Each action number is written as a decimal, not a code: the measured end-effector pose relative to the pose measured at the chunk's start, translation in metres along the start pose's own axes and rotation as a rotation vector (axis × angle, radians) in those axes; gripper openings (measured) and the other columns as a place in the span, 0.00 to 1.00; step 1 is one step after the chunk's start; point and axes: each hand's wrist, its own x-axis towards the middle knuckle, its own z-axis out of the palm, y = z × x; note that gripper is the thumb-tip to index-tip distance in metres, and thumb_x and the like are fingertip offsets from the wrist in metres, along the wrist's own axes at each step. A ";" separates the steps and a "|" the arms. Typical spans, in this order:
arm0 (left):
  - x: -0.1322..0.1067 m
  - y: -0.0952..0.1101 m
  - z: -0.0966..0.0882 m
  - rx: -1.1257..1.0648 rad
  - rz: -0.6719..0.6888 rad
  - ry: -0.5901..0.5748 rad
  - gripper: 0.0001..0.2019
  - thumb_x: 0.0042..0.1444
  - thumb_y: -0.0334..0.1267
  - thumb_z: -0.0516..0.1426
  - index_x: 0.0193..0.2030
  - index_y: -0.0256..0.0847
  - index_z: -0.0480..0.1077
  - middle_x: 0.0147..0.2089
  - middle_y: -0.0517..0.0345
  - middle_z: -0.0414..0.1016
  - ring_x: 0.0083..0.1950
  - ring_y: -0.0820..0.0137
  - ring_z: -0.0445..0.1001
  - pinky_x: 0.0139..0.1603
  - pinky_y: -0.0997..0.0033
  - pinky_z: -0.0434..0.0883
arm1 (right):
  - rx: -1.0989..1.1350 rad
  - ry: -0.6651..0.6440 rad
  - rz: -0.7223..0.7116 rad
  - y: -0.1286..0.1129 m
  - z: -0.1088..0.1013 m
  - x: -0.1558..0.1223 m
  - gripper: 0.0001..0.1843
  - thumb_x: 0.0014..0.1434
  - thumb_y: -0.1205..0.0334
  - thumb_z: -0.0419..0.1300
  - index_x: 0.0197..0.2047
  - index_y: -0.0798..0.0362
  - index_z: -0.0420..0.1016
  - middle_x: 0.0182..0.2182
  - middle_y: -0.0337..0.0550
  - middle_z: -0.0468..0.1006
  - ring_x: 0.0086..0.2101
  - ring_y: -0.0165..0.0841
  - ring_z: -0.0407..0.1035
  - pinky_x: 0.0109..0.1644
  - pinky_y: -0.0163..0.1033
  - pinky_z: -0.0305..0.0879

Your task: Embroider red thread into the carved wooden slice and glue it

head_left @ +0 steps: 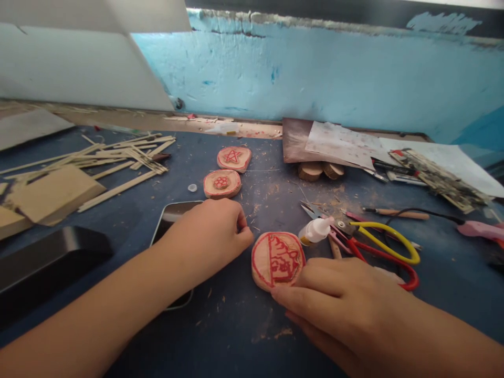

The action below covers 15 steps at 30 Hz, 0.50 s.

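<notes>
A round wood slice with a red drawing [277, 259] lies flat on the blue table [236, 325]. My right hand [346, 304] rests beside it with its fingers stretched out and together, the fingertips touching the slice's near right edge. My left hand [210, 233] is curled into a loose fist just left of the slice, its knuckles close to the rim; nothing shows in it. It lies over a phone [170, 216]. Two more red-marked wood slices lie behind, one with a flower [222, 183] and one with a star [233, 158].
A small glue bottle [316, 230], yellow snips [384, 239] and red-handled scissors [378, 257] lie right of the slice. Wooden sticks [118, 157] and wood blocks [51, 194] sit at left, a black case [47, 257] near left, papers [354, 147] and tools at back right.
</notes>
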 end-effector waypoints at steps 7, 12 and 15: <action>-0.004 0.002 -0.016 -0.176 -0.068 -0.042 0.07 0.54 0.44 0.61 0.31 0.46 0.79 0.23 0.61 0.77 0.23 0.66 0.71 0.25 0.67 0.61 | 0.009 -0.020 -0.017 0.001 -0.001 -0.001 0.12 0.75 0.70 0.58 0.53 0.52 0.82 0.41 0.42 0.84 0.36 0.34 0.78 0.36 0.40 0.70; -0.011 0.013 -0.021 -0.514 -0.108 -0.168 0.09 0.55 0.47 0.62 0.36 0.45 0.78 0.23 0.65 0.74 0.23 0.70 0.67 0.21 0.71 0.59 | 0.012 0.074 0.004 0.001 -0.002 0.002 0.18 0.73 0.73 0.57 0.60 0.54 0.80 0.41 0.40 0.84 0.34 0.34 0.77 0.33 0.41 0.68; -0.014 0.018 -0.012 -0.608 -0.113 -0.206 0.08 0.56 0.46 0.63 0.35 0.45 0.77 0.24 0.65 0.76 0.22 0.71 0.68 0.20 0.72 0.57 | 0.017 0.087 -0.022 0.001 -0.002 0.004 0.22 0.75 0.73 0.55 0.68 0.56 0.75 0.45 0.42 0.85 0.38 0.34 0.79 0.38 0.39 0.72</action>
